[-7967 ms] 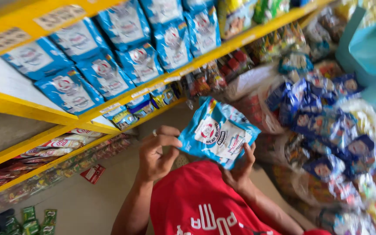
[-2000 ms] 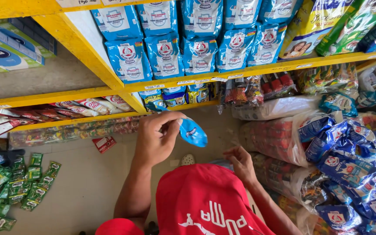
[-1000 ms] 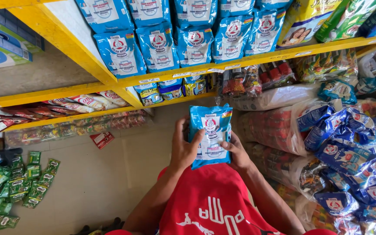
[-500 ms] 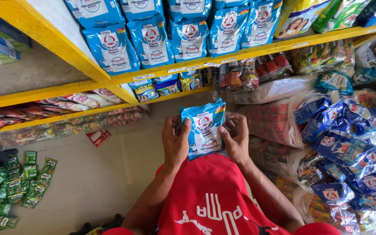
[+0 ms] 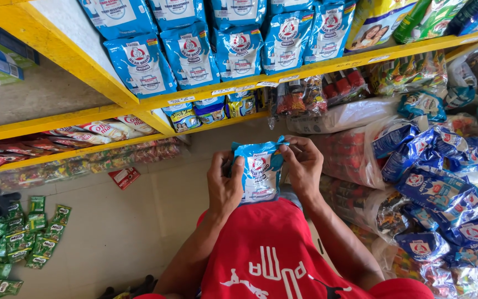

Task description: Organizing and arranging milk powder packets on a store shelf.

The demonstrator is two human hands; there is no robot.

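I hold a light blue pouch [image 5: 260,173] upright between both hands, above my red shorts [image 5: 272,252]. My left hand [image 5: 224,185] grips its left edge with the thumb on the front. My right hand [image 5: 303,164] pinches its upper right corner. Right in front, a yellow shelf [image 5: 283,76] carries a row of several matching blue pouches [image 5: 188,52].
A heap of blue pouches in clear plastic bags [image 5: 438,182] lies to my right. Red packets [image 5: 62,138] fill the lower shelf at left. Small green sachets [image 5: 12,232] are spread on the grey floor [image 5: 117,232] at far left. A red packet [image 5: 124,177] lies on the floor.
The blue pouch went from my left hand alone to both hands, then dropped slightly lower and closer to my lap. My view shifted a little upward along the shelf.
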